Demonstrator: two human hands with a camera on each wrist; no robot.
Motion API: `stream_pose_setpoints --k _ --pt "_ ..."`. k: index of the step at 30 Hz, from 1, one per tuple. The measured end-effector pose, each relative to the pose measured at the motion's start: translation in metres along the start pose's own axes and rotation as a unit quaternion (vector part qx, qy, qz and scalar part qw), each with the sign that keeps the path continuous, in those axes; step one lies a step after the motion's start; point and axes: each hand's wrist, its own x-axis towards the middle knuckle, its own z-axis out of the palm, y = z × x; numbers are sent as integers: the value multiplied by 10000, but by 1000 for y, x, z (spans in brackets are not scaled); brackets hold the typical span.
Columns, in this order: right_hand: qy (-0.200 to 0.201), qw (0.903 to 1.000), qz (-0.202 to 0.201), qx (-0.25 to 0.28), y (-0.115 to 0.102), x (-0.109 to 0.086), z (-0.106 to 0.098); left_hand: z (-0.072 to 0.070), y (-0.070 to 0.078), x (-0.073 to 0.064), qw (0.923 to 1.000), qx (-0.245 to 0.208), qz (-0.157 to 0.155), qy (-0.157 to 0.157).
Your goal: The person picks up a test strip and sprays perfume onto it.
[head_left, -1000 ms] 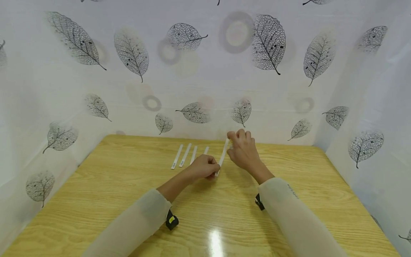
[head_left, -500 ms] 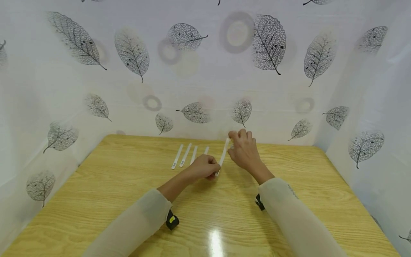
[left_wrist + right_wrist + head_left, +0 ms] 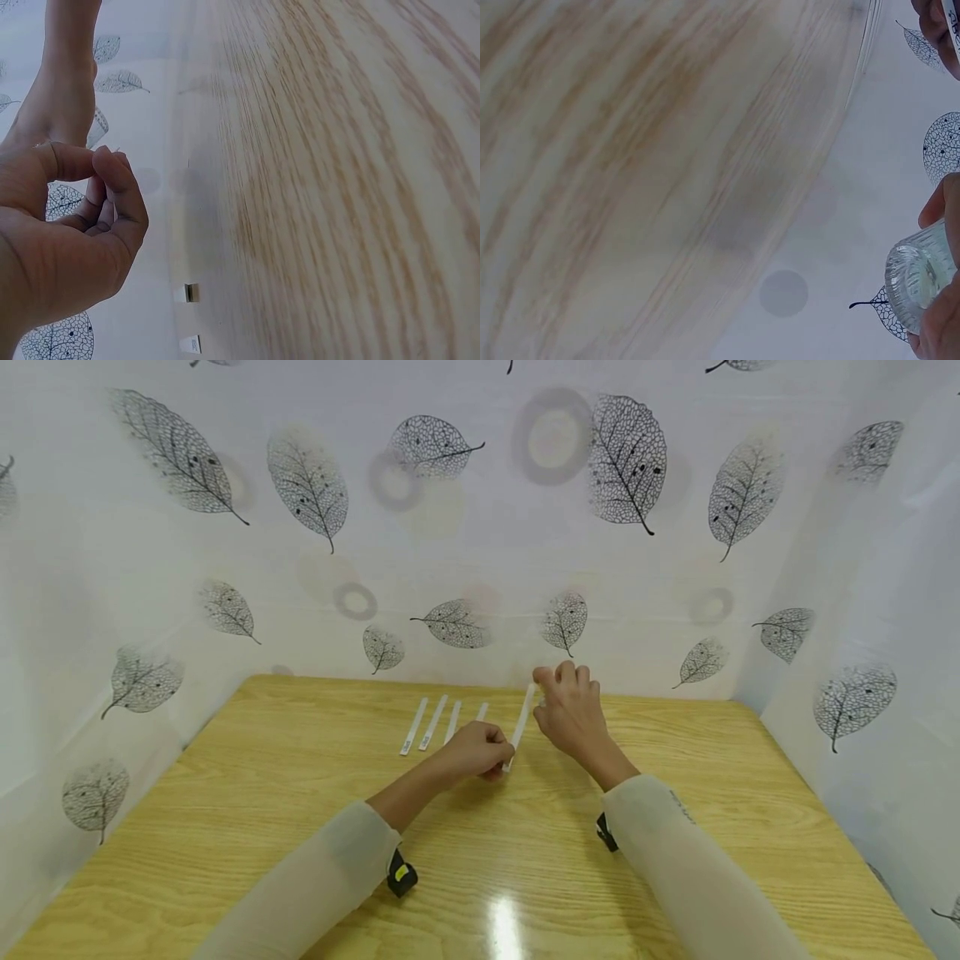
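Observation:
Between the thumb and fingers of my left hand (image 3: 474,750), the near end of a narrow white paper strip (image 3: 522,720) is pinched, tilted up and away. My right hand (image 3: 572,710) grips a small clear ribbed glass container (image 3: 919,281), its base showing in the right wrist view and the rest covered by fingers. In the head view its forefinger is bent at the strip's far end. The left wrist view shows my left hand (image 3: 82,217) with fingertips meeting, the right hand (image 3: 56,112) behind it. Printing marks the held strip (image 3: 953,24) in the right wrist view.
Several more white strips, such as the leftmost strip (image 3: 414,727), lie in a row left of the hands, partly hidden by the left hand. The wooden table (image 3: 300,827) ends at a leaf-patterned curtain (image 3: 465,552) behind. Black wrist cameras (image 3: 402,877) hang under both sleeves.

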Motion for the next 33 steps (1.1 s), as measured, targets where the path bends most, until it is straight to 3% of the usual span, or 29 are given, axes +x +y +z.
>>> stream_pose_setpoints --k 11,33 --pt "-306 9989 19 -346 -2 -2 0 1 2 0 10000 -10 55 -10" --pt "-151 9981 -61 -593 1 -2 2 2 1 -2 9999 -98 -25 -41"
